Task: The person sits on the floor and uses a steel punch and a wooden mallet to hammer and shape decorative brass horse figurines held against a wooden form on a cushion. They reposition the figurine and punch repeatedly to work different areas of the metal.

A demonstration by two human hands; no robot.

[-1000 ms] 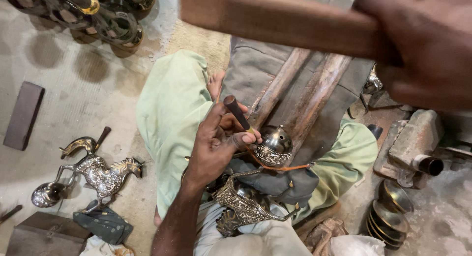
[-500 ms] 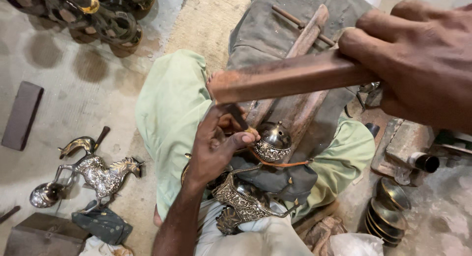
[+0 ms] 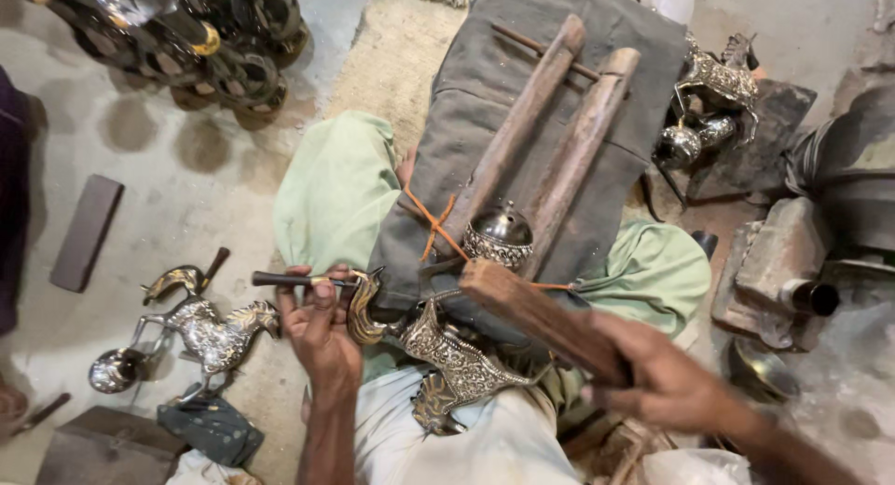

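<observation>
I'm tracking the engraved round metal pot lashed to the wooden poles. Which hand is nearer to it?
Right. The right hand holds a wooden mallet whose head ends just below the pot. The left hand grips a thin tool, off to the pot's left.

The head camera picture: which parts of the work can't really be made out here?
- Right hand: motion-blurred, so its grip on the wooden mallet is unclear.
- Metal horse figure on the lap: its lower half is hidden behind the mallet and clothing.
- Punch tool in the left hand: its tip is too small to see.
- Dark metal pieces top left: cut off by the edge.
</observation>
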